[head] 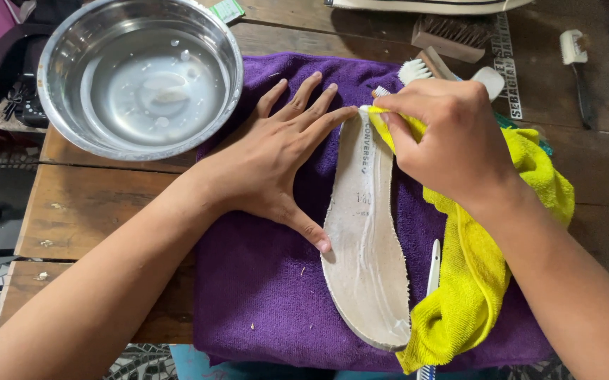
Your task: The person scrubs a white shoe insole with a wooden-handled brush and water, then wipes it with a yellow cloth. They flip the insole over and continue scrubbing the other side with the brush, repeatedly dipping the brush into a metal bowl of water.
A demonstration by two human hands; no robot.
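My left hand [269,165] is lying flat and open, pinning the worn insole [364,239] on the purple towel [262,295]; my right hand [452,141] is pinching a fuzzy yellow cloth [473,274] against the insole's tip.

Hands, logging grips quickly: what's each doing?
Left hand: open, flat, steadying white shoe insole.
Right hand: closed, pinching yellow microfibre cloth.

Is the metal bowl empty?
No, the metal bowl has clear water in it, with small bubbles on top.
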